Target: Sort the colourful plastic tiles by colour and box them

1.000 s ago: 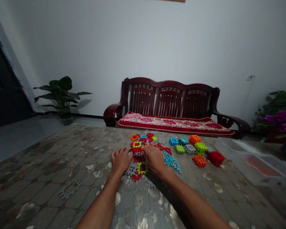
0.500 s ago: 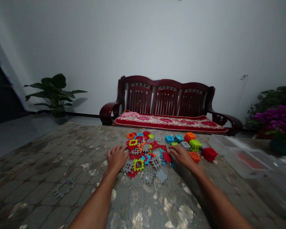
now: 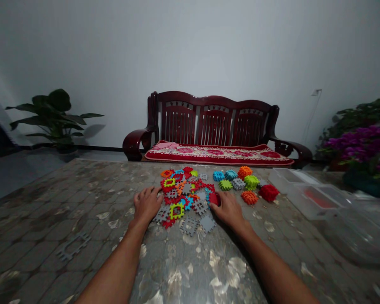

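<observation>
A pile of flat, notched plastic building pieces in red, grey, blue, orange and lime lies on the table between my hands. My left hand rests at the pile's left edge, fingers spread, near a grey lattice piece. At the right edge, my right hand has its thumb apart from its fingers and touches a red square piece; its fingertips are partly hidden. Toward me lie a lime frame piece and a solid grey square piece. Neither hand visibly lifts anything.
Several assembled cubes, among them a red cube and an orange cube, sit right of the pile. Clear plastic boxes stand farther right. A grey frame piece lies alone at left. Behind the table is a wooden bench.
My right hand has moved in against the pile's right edge and now touches the red piece, with its thumb apart. My left hand stays at the left edge. The view has shifted slightly.
</observation>
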`<action>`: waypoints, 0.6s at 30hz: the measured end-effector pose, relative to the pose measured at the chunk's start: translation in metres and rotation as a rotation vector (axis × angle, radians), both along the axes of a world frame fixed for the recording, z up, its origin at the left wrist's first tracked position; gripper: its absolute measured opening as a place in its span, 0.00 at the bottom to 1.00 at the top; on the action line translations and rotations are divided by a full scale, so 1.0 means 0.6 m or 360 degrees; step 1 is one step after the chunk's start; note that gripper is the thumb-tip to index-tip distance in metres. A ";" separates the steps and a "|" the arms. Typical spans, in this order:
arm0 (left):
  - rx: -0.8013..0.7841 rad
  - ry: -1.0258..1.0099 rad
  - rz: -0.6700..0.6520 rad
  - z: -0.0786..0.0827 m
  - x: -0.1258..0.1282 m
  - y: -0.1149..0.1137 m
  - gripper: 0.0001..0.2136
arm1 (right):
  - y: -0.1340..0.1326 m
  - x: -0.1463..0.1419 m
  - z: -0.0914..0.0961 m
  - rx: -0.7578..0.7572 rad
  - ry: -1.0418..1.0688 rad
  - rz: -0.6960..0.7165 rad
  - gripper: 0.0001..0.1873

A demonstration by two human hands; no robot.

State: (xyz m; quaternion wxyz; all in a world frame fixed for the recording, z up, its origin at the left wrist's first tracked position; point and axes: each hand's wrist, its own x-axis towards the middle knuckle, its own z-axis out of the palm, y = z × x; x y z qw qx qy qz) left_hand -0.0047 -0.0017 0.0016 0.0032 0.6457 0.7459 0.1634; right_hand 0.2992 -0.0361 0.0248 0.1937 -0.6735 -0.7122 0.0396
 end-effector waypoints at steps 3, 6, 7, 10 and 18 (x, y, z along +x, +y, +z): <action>-0.0006 0.0030 -0.0003 -0.001 0.000 0.000 0.20 | 0.002 -0.001 -0.003 0.0031 -0.0040 0.0011 0.25; -0.0025 0.0064 0.0001 0.001 0.001 0.000 0.21 | 0.002 0.004 -0.004 0.0059 -0.0020 0.0015 0.24; -0.0032 0.0073 0.0004 0.001 0.001 0.000 0.21 | 0.002 0.008 -0.004 0.0071 -0.0001 0.0009 0.24; -0.0045 0.0084 0.0007 0.001 0.001 0.002 0.21 | 0.003 0.027 -0.002 0.0134 0.0072 -0.0062 0.24; -0.0046 0.0050 -0.0001 -0.003 -0.002 0.007 0.21 | 0.007 0.059 -0.012 0.0062 0.0088 -0.0135 0.27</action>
